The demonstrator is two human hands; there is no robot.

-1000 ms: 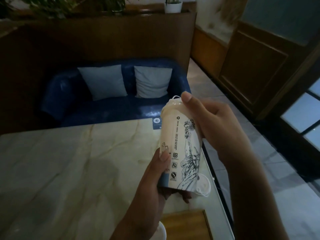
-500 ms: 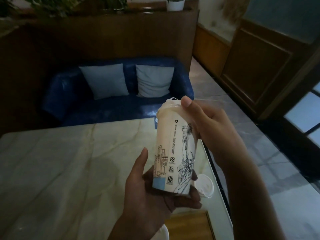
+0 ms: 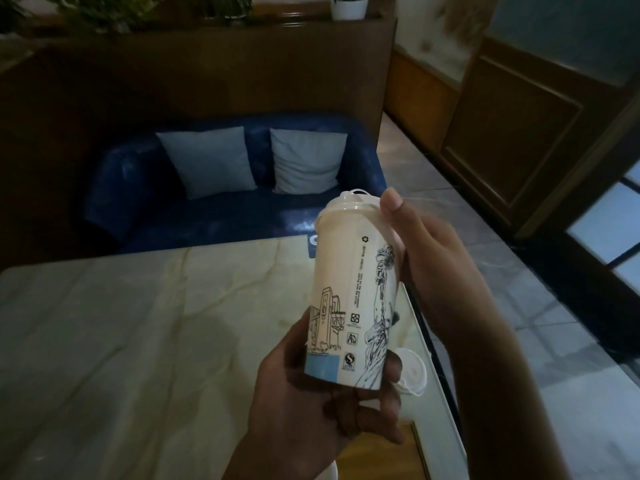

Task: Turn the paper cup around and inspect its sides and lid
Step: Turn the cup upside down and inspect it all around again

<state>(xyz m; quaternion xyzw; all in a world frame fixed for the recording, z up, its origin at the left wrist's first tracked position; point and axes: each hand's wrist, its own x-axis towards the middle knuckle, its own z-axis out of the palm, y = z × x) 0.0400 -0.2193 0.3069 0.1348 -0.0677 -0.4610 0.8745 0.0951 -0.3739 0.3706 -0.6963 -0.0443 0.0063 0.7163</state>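
A tall white paper cup (image 3: pixel 349 271) with black line drawings, a printed seam and a pale blue band near its base is held above the table, tilted slightly with its top away from me. A white plastic lid (image 3: pixel 349 202) caps it. My left hand (image 3: pixel 311 403) cradles the base, fingers curled underneath and thumb against the left side. My right hand (image 3: pixel 426 251) grips the top right, thumb lying along the lid's edge. The cup's far side is hidden.
A marble-patterned table (image 3: pixel 121 323) lies below the cup, with a second white lid (image 3: pixel 412 375) near its right edge. A blue sofa (image 3: pixel 221 216) with two pale cushions stands beyond. A tiled floor and wood panelling are on the right.
The cup has turned so the seam and bridge drawing face me more. My left hand let go at the side, opened, then closed again under the base. The cup sits slightly more upright.
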